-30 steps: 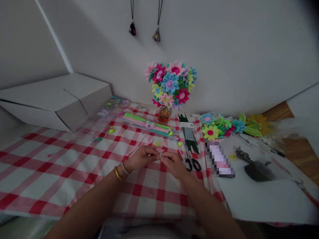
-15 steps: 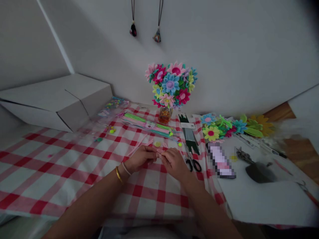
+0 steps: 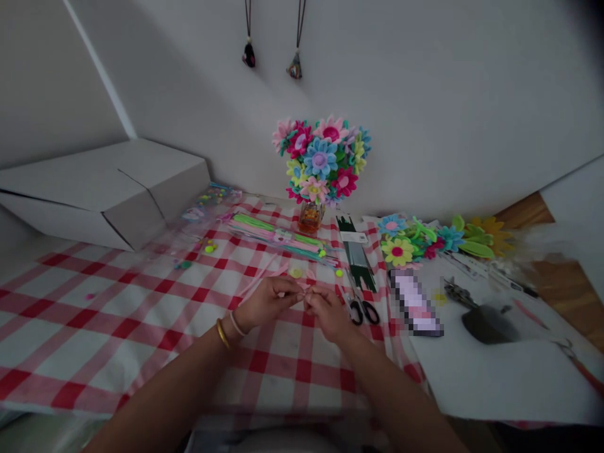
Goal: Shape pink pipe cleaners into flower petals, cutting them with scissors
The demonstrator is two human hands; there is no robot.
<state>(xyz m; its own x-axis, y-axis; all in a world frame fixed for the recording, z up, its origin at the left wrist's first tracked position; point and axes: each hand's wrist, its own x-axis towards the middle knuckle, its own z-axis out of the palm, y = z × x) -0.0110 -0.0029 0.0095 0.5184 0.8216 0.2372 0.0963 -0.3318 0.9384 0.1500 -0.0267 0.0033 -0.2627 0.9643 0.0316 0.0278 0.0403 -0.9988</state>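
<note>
Here, the left hand [image 3: 267,303] and right hand [image 3: 329,311] pinch a small pink piece [image 3: 306,292], mostly hidden by fingertips, just left of the scissors [image 3: 362,306]. Beyond the scissors, leftward, stands the fuzzy flower bouquet [image 3: 321,157].

Plain grey wall [image 3: 448,113] behind a table under red-and-white checked cloth [image 3: 155,308]

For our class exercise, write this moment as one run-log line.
left hand: pinching small pink piece | right hand: pinching same piece | scissors: on checked tablecloth, right of hands | flower bouquet: in glass vase
</note>
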